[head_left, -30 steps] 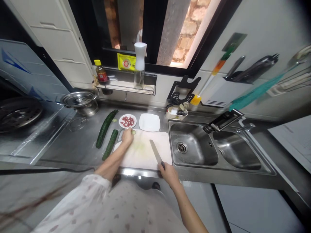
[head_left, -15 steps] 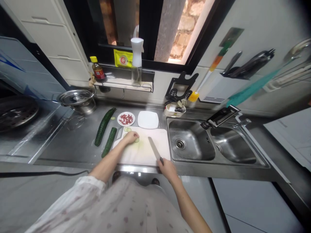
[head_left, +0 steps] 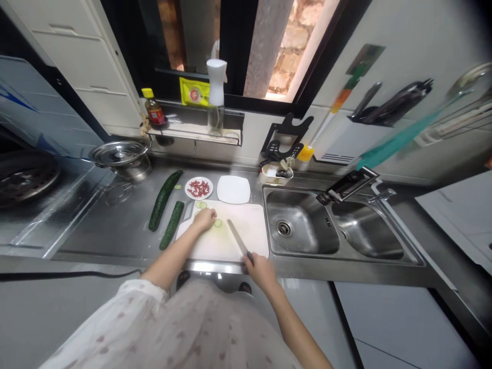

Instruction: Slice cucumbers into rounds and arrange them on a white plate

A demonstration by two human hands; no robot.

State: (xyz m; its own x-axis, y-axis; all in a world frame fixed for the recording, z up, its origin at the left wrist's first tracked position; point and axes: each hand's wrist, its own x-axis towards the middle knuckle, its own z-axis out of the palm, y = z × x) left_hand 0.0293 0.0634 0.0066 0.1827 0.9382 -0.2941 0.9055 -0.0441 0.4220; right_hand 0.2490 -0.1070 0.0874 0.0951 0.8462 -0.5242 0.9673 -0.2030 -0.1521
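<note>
My right hand (head_left: pixel 260 268) grips the handle of a kitchen knife (head_left: pixel 237 237), its blade slanting up and left over the white cutting board (head_left: pixel 246 218). My left hand (head_left: pixel 205 219) is on the left half of the board with its fingers curled together; whatever is in them is hidden. Just right of those fingertips a thin cucumber slice (head_left: pixel 218 223) lies flat. More cucumber slices (head_left: pixel 201 204) rest at the board's upper left, partly behind my left hand. Left of the board are a cut cucumber (head_left: pixel 172 225) and a longer whole cucumber (head_left: pixel 164 200).
Behind the board stand a plate of chopped red pieces (head_left: pixel 199 188) and a white square plate (head_left: pixel 233 189). A double sink (head_left: pixel 303 220) with a black faucet (head_left: pixel 348 185) adjoins on the right. A lidded steel pot (head_left: pixel 123 160) sits back left, near a shelf (head_left: pixel 192 130) with bottles.
The knife and my right hand have shifted slightly left, bringing the blade nearer the slice. My left hand has moved a little left, leaving that slice more exposed.
</note>
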